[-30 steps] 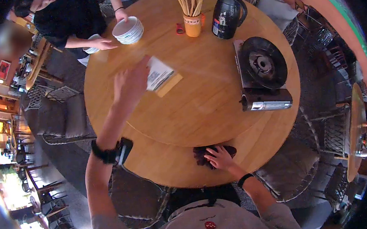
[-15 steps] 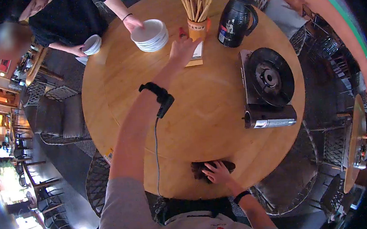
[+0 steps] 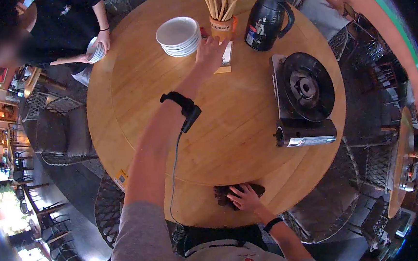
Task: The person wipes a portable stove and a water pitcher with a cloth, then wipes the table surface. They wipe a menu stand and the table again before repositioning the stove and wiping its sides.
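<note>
My left arm, with a black strap and a cabled device at the wrist, stretches across the round wooden table. My left hand (image 3: pixel 210 54) is at the base of the orange chopstick cup (image 3: pixel 222 28), its thumb and fingers apart; part of the fingers is hidden. Wooden chopsticks (image 3: pixel 221 2) stand in the cup. Beside the hand are a small red item (image 3: pixel 204 32), a white card on a wooden stand (image 3: pixel 226 56) and a stack of white bowls (image 3: pixel 178 35). My right hand (image 3: pixel 244 198) lies with spread fingers on a crumpled dark brown cloth (image 3: pixel 223 196) near the table's front edge.
A black thermos jug (image 3: pixel 265 22) and a portable gas stove (image 3: pixel 308 87) stand on the right of the table (image 3: pixel 210 145). Across at the left, another person (image 3: pixel 61 24) holds smaller white bowls (image 3: pixel 96 50). Wicker chairs (image 3: pixel 321 210) surround the table.
The other person's hand has left the large bowl stack and moved to the smaller bowls, now held off the table. My left hand stays by the cup; my right stays on the cloth.
</note>
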Available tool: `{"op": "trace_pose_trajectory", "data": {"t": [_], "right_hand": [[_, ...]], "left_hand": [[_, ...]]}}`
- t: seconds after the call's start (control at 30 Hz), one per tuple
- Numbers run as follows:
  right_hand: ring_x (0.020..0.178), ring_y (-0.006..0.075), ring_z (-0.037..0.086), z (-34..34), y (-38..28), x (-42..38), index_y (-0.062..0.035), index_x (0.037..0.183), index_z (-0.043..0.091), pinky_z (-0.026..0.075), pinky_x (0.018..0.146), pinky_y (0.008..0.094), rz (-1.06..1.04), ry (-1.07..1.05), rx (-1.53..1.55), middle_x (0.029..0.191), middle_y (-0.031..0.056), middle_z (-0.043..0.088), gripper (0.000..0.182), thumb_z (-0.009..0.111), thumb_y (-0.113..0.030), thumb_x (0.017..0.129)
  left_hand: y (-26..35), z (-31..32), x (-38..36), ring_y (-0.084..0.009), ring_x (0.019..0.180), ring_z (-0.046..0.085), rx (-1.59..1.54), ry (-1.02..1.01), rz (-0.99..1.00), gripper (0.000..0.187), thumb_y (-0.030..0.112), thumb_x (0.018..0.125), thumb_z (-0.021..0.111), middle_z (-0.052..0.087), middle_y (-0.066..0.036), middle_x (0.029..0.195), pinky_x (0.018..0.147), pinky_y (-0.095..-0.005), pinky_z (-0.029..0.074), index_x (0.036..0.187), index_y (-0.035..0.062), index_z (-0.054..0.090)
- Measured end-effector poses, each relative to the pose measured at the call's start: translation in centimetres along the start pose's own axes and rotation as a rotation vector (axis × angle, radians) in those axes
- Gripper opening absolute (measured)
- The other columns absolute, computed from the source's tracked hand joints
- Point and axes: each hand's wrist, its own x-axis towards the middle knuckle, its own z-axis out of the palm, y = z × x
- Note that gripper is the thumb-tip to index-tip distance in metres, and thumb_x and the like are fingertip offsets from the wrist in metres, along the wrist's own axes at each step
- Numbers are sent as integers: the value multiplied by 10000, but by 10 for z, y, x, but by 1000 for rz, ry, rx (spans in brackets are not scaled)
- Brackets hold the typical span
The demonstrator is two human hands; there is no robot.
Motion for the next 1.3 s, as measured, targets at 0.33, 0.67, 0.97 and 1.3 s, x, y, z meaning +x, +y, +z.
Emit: {"op": "trace_pose_trajectory", "data": {"t": [0.33,0.67,0.97,1.3], "right_hand": [[1088,345,397,4,-2,-2,-273,1097,532,361,888,512,43,-80,-21,1250,30,411,376,580,-277,723],[1007,365,443,6,-6,-1,-264,1075,544,381,837,515,62,-44,-31,1238,31,426,364,592,-273,714],[977,361,448,-3,-25,14,-192,969,549,391,822,496,154,73,16,1161,54,453,339,647,-146,647],[929,287,528,-62,-63,-8,-122,927,602,434,805,363,431,116,432,997,101,539,328,630,-41,610]], "left_hand": [[78,-73,-149,-366,1032,381,-511,124,-203,518,55,722,554,370,-183,1178,872,-436,377,1211,35,384],[156,-158,-346,-374,964,423,-786,-224,-544,422,62,743,551,445,-184,1076,825,-452,365,1141,17,419],[157,-146,-353,-380,958,430,-854,-91,-628,371,112,776,545,459,-188,1045,821,-462,359,1111,4,428],[185,-108,-371,-298,976,446,-2031,185,-1294,351,153,814,525,440,-142,1067,847,-390,395,1135,43,434]]}}
